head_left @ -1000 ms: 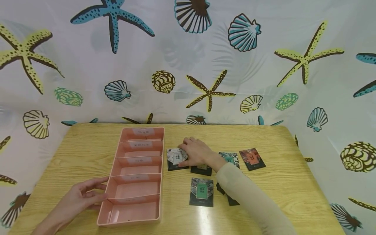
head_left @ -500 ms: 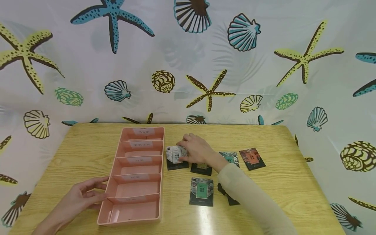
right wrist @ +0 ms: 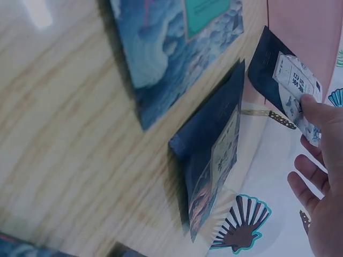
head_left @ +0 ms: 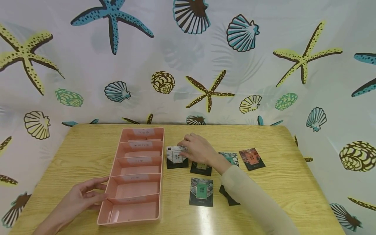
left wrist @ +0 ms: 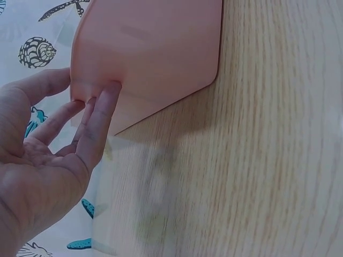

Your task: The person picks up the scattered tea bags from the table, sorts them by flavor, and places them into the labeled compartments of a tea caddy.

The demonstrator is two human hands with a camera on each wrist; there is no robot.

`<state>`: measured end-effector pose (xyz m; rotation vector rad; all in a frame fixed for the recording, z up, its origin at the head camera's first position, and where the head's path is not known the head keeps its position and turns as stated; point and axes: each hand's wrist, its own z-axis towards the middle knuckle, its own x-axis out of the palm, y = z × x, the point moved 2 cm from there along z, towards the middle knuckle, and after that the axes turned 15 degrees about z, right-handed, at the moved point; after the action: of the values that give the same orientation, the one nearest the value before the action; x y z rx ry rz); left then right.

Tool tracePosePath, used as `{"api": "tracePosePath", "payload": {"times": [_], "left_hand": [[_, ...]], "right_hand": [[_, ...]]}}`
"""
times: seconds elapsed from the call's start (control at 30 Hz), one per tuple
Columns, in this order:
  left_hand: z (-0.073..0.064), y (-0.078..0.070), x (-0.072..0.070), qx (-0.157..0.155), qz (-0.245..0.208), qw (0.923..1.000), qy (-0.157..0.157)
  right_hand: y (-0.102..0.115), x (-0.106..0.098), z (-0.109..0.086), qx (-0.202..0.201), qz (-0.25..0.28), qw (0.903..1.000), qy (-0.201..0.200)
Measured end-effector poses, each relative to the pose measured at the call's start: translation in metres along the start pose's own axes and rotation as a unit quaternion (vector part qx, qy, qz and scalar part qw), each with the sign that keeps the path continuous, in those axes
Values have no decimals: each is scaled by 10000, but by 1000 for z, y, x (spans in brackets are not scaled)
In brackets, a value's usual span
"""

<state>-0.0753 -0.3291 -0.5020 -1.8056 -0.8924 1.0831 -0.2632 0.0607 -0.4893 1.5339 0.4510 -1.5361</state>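
My left hand rests its fingertips against the outer left wall of a long pink tray with several compartments. The left wrist view shows these fairly straight fingers touching the pink wall. Between thumb and index finger, my right hand pinches the edge of a white and black sachet, just right of the tray. In the right wrist view the thumb lies on the printed face of that sachet, and the other fingers are spread. A dark sachet with a yellowish label lies partly hidden under the right hand.
A green-labelled sachet lies nearer the front. Right of the hand are a teal sachet and a red one. Another dark sachet is partly covered by the right sleeve. A patterned curtain stands behind the table.
My right hand has shifted slightly right, its fingers moving from across the white sachet to its right edge. The sachet tilted a little and straightened. My left hand and the tray have stayed put.
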Motion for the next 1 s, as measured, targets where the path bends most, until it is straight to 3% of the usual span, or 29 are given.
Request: {"api": "tracePosePath", "payload": {"times": [0.4,0.57,1.0], "left_hand": [[-1,-1,2,114,44,9999,-72],[-1,-1,2,188,-21,9998,-98],[-2,-1,1,-108,152,9997,-140]], "right_hand": [[11,-14,-11,14,780,9955,-538],[23,-25,-13,-349,842,9907,-1014],[77,-56,-10,-1245,781,9705,-1912]]}}
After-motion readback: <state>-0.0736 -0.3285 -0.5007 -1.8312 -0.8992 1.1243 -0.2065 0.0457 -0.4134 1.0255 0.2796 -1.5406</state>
